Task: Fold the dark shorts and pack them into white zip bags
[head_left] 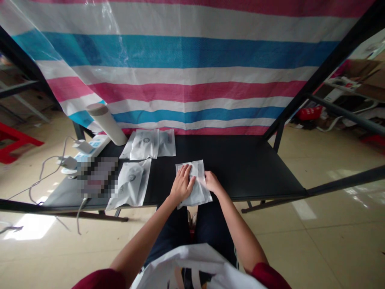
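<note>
A frosted plastic zip bag lies on the black table at its front edge, before my body. My left hand rests flat on its upper left part, fingers stretched out over the plastic. At the bag's right edge, the fingers of my right hand are curled and pinch the side. What the bag contains cannot be made out. To the left lies a similar frosted bag with a dark round print. Behind that one, several more such bags overlap each other.
A white bottle with a grey lid stands at the back left, beside a white power strip with plugged-in chargers and cables. A blurred-out object lies near it. Striped plastic sheeting hangs behind the black table, between dark metal posts.
</note>
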{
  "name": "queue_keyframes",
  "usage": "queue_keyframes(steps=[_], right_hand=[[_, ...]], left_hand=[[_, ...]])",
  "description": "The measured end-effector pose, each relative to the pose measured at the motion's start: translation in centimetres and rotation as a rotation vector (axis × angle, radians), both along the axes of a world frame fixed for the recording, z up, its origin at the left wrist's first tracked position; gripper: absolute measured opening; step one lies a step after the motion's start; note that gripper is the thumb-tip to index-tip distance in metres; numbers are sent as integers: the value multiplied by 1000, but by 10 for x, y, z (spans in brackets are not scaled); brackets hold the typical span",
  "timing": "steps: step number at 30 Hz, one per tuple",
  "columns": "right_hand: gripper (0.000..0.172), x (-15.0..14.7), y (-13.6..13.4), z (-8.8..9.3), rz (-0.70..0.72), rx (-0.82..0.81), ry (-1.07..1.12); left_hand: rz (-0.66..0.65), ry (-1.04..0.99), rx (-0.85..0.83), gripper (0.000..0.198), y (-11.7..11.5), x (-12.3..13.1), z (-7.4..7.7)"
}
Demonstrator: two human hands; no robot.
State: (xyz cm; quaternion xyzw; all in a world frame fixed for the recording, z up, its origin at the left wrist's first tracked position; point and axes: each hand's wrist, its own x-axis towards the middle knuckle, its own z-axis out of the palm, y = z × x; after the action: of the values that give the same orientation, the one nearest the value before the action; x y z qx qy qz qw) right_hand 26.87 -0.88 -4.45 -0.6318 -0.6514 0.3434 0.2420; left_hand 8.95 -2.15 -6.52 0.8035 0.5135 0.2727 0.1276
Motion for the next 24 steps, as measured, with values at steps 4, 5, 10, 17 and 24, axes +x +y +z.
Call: queue_keyframes(steps=[4, 5, 10, 17, 24], right_hand=[[29, 50, -14, -5, -412, -18, 414], [29, 64, -18, -5, -501, -49, 528], [27, 103, -35, 9, -658, -90, 865], [40, 66, -34, 19, -390, -49, 761], [52, 45, -24, 1, -172, 27, 386]], left_hand=[[27, 74, -28, 65, -2, 2, 0], [24, 108, -26, 66, -3, 3, 0], [6, 244, -3, 65, -5, 8, 1], [6, 257, 15, 63, -4, 10, 0], [-2, 152, -4, 51, -3, 11, -1]])
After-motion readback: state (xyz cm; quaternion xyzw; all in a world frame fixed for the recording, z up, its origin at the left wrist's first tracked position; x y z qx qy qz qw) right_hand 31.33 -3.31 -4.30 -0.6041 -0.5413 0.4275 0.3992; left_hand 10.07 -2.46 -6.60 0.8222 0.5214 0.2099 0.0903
